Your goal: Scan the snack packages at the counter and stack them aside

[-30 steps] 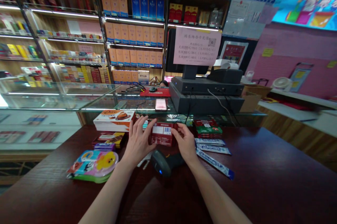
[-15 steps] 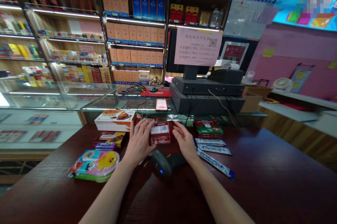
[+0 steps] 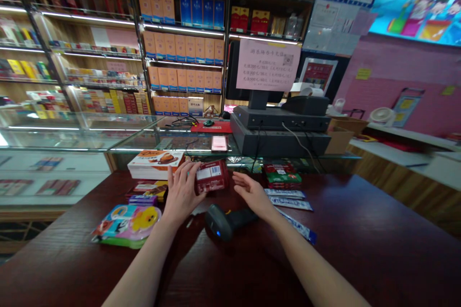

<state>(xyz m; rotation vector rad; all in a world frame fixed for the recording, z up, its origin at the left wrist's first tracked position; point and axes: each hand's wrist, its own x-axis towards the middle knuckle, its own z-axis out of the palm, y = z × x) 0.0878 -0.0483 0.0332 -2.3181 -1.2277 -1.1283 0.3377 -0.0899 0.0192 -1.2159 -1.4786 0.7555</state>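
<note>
The left hand (image 3: pixel 182 195) rests palm-forward with its fingers spread, its thumb side touching the left end of the dark red rectangular carton (image 3: pixel 212 177); whether it grips the carton cannot be determined. The carton lies tilted, its white barcode label facing up, between both hands. The right hand (image 3: pixel 252 195) is open, palm down, and just apart from the carton's right end.

Directly below the carton lies a black handheld barcode scanner (image 3: pixel 227 222), near both hands, on the dark red-brown wooden counter (image 3: pixel 345 235). Left of the left hand stand a stack of white-and-orange printed boxes (image 3: pixel 155 164) and a flat, colourful duck-print package (image 3: pixel 126 226). Right of the right hand lie red-and-green packets (image 3: pixel 283 176) and slim blue-and-white sachets (image 3: pixel 288 199). Behind them, a black point-of-sale terminal (image 3: pixel 279 129) stands on a glass display counter (image 3: pixel 118 136).
</note>
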